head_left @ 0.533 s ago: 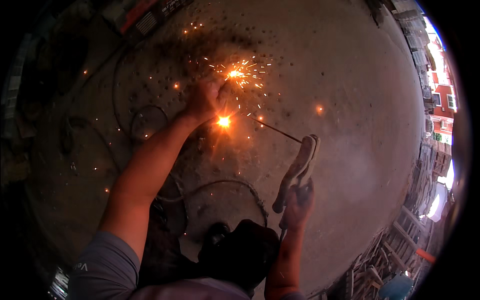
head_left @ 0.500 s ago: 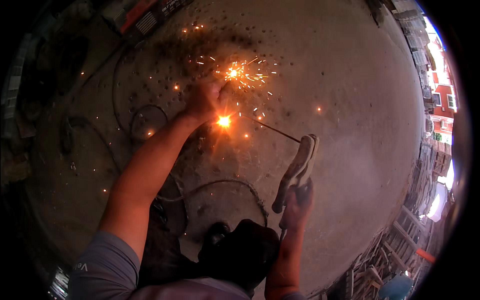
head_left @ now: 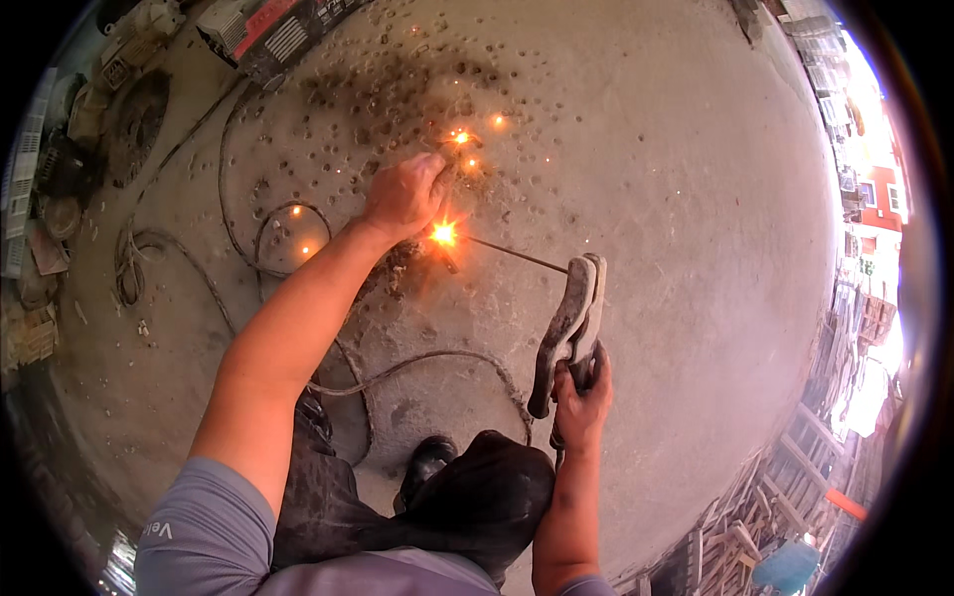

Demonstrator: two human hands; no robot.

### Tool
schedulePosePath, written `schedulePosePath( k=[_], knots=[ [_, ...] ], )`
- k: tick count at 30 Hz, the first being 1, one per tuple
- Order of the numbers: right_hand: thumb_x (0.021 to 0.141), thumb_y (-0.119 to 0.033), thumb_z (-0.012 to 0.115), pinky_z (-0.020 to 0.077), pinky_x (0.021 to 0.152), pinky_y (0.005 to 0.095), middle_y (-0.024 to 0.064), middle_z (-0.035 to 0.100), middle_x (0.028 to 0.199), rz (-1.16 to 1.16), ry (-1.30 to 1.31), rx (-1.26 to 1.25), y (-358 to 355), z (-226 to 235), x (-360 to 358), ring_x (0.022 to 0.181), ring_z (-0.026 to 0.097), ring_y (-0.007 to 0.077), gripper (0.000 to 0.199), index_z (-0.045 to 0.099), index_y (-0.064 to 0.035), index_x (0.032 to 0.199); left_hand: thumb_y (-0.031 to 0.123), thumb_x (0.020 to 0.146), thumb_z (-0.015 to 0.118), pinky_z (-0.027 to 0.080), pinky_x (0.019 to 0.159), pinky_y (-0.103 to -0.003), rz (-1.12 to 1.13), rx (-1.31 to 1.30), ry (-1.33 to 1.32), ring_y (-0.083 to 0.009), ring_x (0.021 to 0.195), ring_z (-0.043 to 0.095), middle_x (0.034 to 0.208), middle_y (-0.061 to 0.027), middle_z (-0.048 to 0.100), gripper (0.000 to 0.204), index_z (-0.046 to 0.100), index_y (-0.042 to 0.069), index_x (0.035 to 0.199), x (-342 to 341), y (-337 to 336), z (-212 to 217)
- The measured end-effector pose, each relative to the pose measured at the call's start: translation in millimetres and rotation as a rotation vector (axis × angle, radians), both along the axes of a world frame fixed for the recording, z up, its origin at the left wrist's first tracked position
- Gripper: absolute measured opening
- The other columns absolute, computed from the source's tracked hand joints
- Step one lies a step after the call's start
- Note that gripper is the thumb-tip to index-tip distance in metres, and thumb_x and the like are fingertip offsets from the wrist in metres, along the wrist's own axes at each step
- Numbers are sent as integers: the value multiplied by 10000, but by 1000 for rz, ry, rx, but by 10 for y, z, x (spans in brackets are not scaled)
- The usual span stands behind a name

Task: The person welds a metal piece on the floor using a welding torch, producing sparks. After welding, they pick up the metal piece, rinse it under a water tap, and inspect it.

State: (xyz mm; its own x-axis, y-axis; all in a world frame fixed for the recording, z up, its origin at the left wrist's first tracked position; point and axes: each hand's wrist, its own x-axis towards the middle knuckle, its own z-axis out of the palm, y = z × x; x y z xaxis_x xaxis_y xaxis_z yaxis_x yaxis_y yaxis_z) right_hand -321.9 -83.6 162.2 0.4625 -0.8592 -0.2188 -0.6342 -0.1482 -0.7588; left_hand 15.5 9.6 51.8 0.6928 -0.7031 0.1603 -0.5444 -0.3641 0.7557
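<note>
My right hand (head_left: 584, 399) grips a grey welding electrode holder (head_left: 567, 323). Clamped in its jaws, a thin electrode rod (head_left: 519, 253) reaches left to a bright glowing spot (head_left: 444, 233). My left hand (head_left: 405, 195) is closed in a fist just above and left of that glow. What its fingers hold, if anything, is hidden. Beyond the fist, a second orange glow (head_left: 460, 137) with small sparks shows over the floor. Glare hides the workpiece under the rod's tip.
Dark cables (head_left: 427, 360) loop across the stained concrete floor (head_left: 696, 258). A red and dark box-shaped machine (head_left: 288, 38) stands at the far left. Scrap wood (head_left: 760, 517) is piled along the right. My shoe (head_left: 429, 464) and dark-trousered knee (head_left: 487, 487) are close below.
My right hand and the electrode holder have shifted slightly left and away from me. Fewer sparks fly beyond my left hand, and the whole scene looks brighter. The left hand stays nearly in place.
</note>
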Motion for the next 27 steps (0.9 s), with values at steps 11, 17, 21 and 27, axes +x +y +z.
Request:
schedulePosePath(
  k=[11,17,21,27],
  knots=[
    [830,-78,753,513,642,302,130,678,782,81,38,-100,19,-83,27,668,610,138,575,508,67,1329,82,794,596,440,1051,-428,-201,111,-199,-365,1239,546,1306,-207,605,492,588,-28,1274,-124,143,-189],
    [819,-72,755,517,648,311,140,669,774,90,60,-84,30,-36,40,658,611,153,585,508,57,1333,366,920,612,275,1192,-465,-383,278,-80,-328,1410,390,1467,-194,474,633,494,-25,1403,-241,130,-387],
    [816,-66,747,519,653,315,154,673,785,121,65,-109,23,-44,21,658,624,168,590,500,55,1338,347,873,653,205,1230,-453,-462,388,-85,-294,1474,300,1557,-165,371,768,374,-12,1493,-397,93,-518],
    [827,-67,733,521,659,309,163,682,801,166,44,-152,-26,-103,52,675,654,186,583,492,58,1343,221,785,671,272,1199,-460,-426,218,-199,-326,1424,370,1508,-193,417,796,373,-11,1487,-513,78,-614]
  ],
)
